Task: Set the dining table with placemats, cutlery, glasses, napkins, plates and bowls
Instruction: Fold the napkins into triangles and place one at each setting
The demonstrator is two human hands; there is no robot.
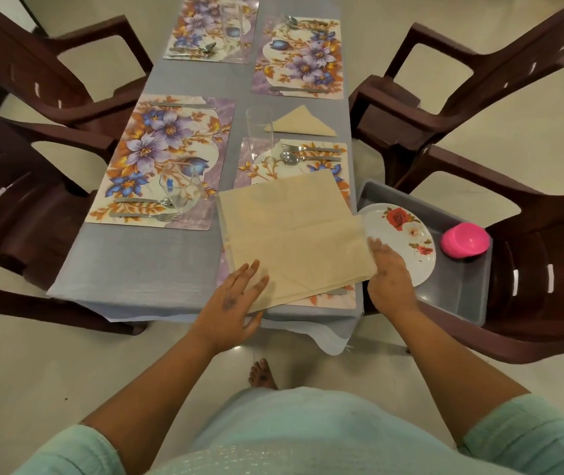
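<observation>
- The table (157, 255) is long and narrow, with chairs (44, 186) crowding both sides; I stand at its near end, which I judge the only free approach.
- The grey bin (458, 296) sits on the right-hand chair just off the table's corner, I think to keep its plates (407, 234) and pink bowl (464, 241) in reach without using table space.
- The placemats (157, 159) fill most of the cloth; bare room remains mainly at the near left.
- The open napkin (294, 238) lies flat over the near right placemat, its right edge overhanging the table, presumably spread for folding.
- A glass (179, 192) near its left corner could be knocked.
- A folded napkin (303, 123) beyond shows the likely target shape.
- My left hand (236, 303), fingers spread, presses the near left corner.
- My right hand (388, 275) meets the right edge, fingers together and extended; I cannot tell whether it pinches.
</observation>
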